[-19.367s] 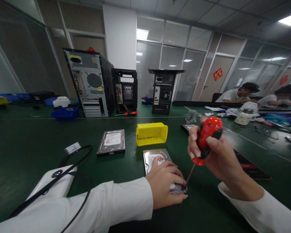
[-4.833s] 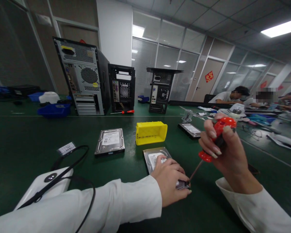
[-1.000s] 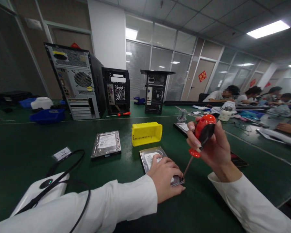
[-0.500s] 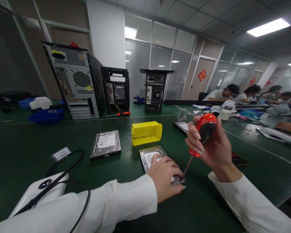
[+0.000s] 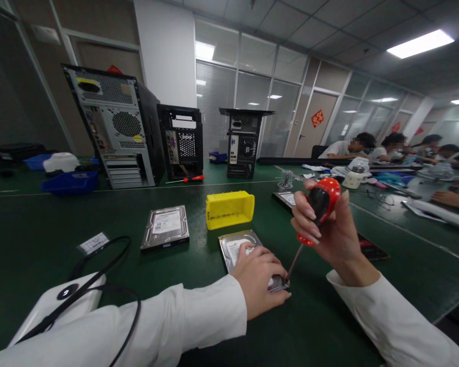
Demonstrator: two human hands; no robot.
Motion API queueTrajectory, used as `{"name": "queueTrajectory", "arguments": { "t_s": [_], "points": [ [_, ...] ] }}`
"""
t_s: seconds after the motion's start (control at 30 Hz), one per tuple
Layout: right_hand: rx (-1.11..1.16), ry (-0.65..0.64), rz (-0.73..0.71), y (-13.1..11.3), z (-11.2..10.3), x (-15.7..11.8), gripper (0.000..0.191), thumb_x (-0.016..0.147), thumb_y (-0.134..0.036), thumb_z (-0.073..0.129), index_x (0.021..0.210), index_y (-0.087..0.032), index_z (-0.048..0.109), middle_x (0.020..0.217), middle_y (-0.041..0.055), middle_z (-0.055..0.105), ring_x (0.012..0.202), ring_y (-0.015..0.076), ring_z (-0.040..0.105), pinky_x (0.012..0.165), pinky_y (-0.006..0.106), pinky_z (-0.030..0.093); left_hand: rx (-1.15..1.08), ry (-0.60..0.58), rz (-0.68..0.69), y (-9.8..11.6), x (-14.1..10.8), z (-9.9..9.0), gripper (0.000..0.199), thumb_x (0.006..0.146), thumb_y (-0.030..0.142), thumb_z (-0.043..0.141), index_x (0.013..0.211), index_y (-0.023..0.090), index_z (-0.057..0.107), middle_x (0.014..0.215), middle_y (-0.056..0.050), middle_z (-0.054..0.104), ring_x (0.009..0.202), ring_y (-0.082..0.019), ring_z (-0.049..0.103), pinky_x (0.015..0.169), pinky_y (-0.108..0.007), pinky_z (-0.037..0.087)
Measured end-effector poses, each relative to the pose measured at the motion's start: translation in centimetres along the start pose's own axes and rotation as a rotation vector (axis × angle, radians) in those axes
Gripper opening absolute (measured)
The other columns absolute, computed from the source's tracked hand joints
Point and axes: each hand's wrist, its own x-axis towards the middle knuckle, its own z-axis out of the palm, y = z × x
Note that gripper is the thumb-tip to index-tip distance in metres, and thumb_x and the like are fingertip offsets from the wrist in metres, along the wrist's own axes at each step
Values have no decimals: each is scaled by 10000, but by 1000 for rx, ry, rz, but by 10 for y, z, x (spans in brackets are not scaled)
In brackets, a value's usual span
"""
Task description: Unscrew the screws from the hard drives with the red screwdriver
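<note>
Hard drive (image 5: 228,247) lies flat on the green table (image 5: 164,272) beneath the left hand (image 5: 258,279), which clasps it with fingers bent over the top and thumb at the near end. Gripped by its red-and-black handle, the screwdriver (image 5: 321,204) slants down from the right hand (image 5: 334,232), tip at the drive's corner beside the left fingertips. Beyond the left hand stands a yellow bin (image 5: 229,209); left of that hand, a second drive (image 5: 166,227); just past the right, a partly hidden third drive (image 5: 284,199).

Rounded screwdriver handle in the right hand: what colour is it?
The screwdriver handle is red and black, seen in the head view.
</note>
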Motion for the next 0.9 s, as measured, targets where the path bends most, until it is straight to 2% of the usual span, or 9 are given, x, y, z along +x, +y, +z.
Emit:
{"name": "queueTrajectory", "arguments": {
  "t_s": [0.07, 0.2, 0.3, 0.43, 0.53, 0.6, 0.67, 0.8, 0.9],
  "points": [
    [-15, 9, 14, -2, 2, -1, 397, 838, -573, 402, 1012, -251, 553, 648, -27, 379, 401, 60, 291, 321, 176, 292, 1, 1, -1, 0, 0, 0, 189, 736, 388, 691, 844, 238, 652, 966, 23, 676, 1024, -229, 523, 897, -452, 240],
    [-8, -18, 38, -5, 5, -3, 402, 902, -486, 280, 979, -226, 577, 663, -6, 392, 425, 74, 349, 352, 197, 331, 0, 7, -4, 1, 0, 1, 187, 728, 385, 697, 839, 239, 654, 958, 25, 678, 1019, -227, 527, 894, -447, 244],
    [12, -40, 28, -5, 4, -3, 375, 877, -503, 361, 922, -209, 589, 698, 6, 427, 496, 87, 418, 383, 193, 389, -6, 8, -3, 0, 0, 1, 184, 723, 382, 701, 837, 245, 656, 954, 28, 678, 1021, -226, 529, 895, -449, 241],
    [-21, 29, -47, -2, 0, -1, 306, 764, -461, 596, 927, -203, 604, 842, 24, 491, 713, 116, 513, 514, 190, 498, -7, 13, -1, -1, 0, 2, 190, 726, 387, 698, 843, 244, 654, 967, 28, 674, 1023, -223, 528, 900, -452, 240],
    [-36, 40, -68, 1, -3, 0, 293, 734, -394, 656, 959, -220, 584, 774, -6, 474, 580, 66, 463, 463, 144, 452, -6, 14, 0, -1, 0, 2, 190, 729, 388, 697, 844, 245, 651, 967, 29, 675, 1025, -221, 527, 904, -458, 237],
    [-19, 24, -65, 2, -3, 0, 265, 744, -342, 659, 964, -236, 557, 679, -43, 411, 436, 25, 326, 372, 115, 349, -9, 10, 0, -1, 0, 3, 189, 728, 390, 698, 841, 247, 651, 962, 29, 676, 1027, -222, 527, 903, -465, 236],
    [-9, 21, -67, 2, -2, 0, 248, 772, -351, 629, 980, -254, 536, 645, -59, 375, 390, 16, 239, 333, 115, 278, -7, 11, -3, 0, 0, 3, 190, 726, 391, 699, 841, 247, 651, 959, 28, 676, 1028, -223, 526, 902, -472, 234],
    [-43, 30, -56, -2, 2, -1, 430, 872, -559, 332, 1103, -247, 516, 647, -29, 390, 403, 58, 311, 337, 172, 300, -3, 10, -3, 0, 0, 4, 196, 726, 392, 697, 847, 245, 651, 968, 24, 676, 1033, -228, 524, 906, -478, 230],
    [-74, 18, -53, -4, 5, -2, 427, 904, -520, 259, 1055, -239, 544, 664, -12, 414, 430, 71, 377, 370, 192, 337, 1, 10, -3, 0, 0, 3, 195, 728, 393, 694, 848, 245, 653, 970, 21, 676, 1033, -228, 525, 909, -473, 232]
  ]
}}
